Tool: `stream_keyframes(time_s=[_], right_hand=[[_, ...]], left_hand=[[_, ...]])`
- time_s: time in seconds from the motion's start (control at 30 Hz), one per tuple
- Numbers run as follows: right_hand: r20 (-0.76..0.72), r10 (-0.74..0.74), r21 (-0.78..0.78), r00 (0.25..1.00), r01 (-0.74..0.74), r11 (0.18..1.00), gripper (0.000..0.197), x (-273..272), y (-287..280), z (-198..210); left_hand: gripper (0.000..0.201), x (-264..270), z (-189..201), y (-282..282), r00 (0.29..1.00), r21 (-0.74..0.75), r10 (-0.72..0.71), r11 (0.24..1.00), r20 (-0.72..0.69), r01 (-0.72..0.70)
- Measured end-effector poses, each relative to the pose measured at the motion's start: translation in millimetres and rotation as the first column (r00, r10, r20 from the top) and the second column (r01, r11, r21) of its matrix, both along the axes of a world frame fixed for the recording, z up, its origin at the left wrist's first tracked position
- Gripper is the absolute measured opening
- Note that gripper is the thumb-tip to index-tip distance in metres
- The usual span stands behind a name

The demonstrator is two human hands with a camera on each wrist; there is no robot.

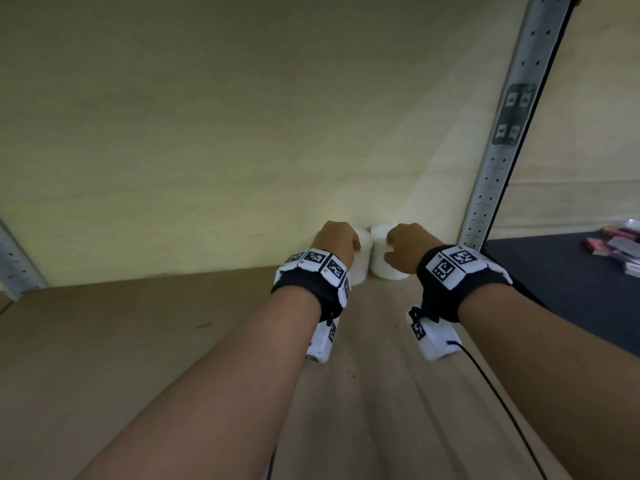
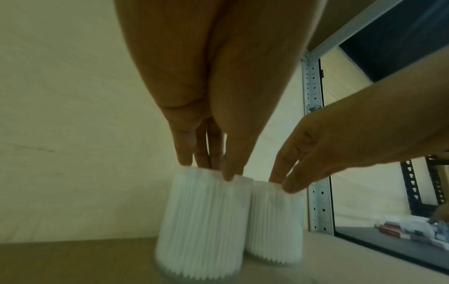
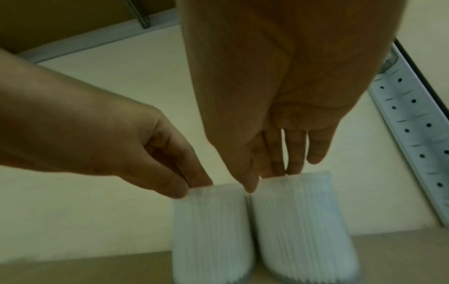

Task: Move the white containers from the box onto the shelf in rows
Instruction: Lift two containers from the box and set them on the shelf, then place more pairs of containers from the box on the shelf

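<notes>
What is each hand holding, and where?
Left hand holds the left container by its top rim; right hand holds the right container likewise.

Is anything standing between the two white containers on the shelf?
No. The left container and right container stand side by side, a thin dark gap between them, clearest in the right wrist view.

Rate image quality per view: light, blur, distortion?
Head: dim, the upright post bowed by the wide angle. Left wrist: left container smeared, palm huge. Right wrist: right container blurred, dark, greenish.
</notes>
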State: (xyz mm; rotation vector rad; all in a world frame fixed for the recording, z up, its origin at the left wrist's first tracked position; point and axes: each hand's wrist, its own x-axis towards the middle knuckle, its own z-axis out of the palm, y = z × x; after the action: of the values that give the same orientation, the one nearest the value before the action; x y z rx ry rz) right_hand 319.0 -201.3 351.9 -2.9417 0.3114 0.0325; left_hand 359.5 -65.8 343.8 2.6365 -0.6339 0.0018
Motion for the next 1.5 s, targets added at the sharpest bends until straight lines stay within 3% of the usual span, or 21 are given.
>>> stream_keyframes(time_s=[0.13,0.27,0.57,0.83,1.2,1.3,1.37,1.5], right_hand=[[0.011,0.027,0.021,1.000,-0.027,0.999,0.042,-21,15,11],[0.023,0.012,0.052,1.000,-0.013,0.999,0.043,-52,25,10],[0.061,0.156,0.117,0.986,-0.162,0.980,0.049,-141,87,16],[0.044,0.182,0.183,0.982,-0.187,0.965,0.045,-224,142,-13],[-0.008,0.320,0.270,0.947,-0.306,0.913,0.027,-286,192,-78],[0.183,0.314,0.318,0.932,-0.358,0.878,0.015,-295,202,-96],[0.234,0.331,0.324,0.914,-0.394,0.860,0.013,-299,206,-112],[-0.086,0.389,0.295,0.917,-0.349,0.889,0.017,-297,212,-149]], left_hand=[[0.045,-15,8,17,0.996,0.078,-0.073,0.994,-0.042,0.076],[0.048,-47,3,49,0.995,0.112,-0.033,0.993,-0.089,0.043],[0.047,-156,9,127,0.985,0.055,0.073,0.996,-0.156,-0.065],[0.049,-246,2,179,0.980,0.047,0.103,0.994,-0.168,-0.097],[0.037,-324,-65,239,0.961,0.002,0.144,0.989,-0.236,-0.148],[0.029,-339,-89,242,0.969,-0.136,0.151,0.974,-0.197,-0.179],[0.029,-346,-108,243,0.966,-0.172,0.163,0.965,-0.203,-0.199],[0.038,-346,-152,246,0.918,-0.034,0.169,0.981,-0.360,-0.194]])
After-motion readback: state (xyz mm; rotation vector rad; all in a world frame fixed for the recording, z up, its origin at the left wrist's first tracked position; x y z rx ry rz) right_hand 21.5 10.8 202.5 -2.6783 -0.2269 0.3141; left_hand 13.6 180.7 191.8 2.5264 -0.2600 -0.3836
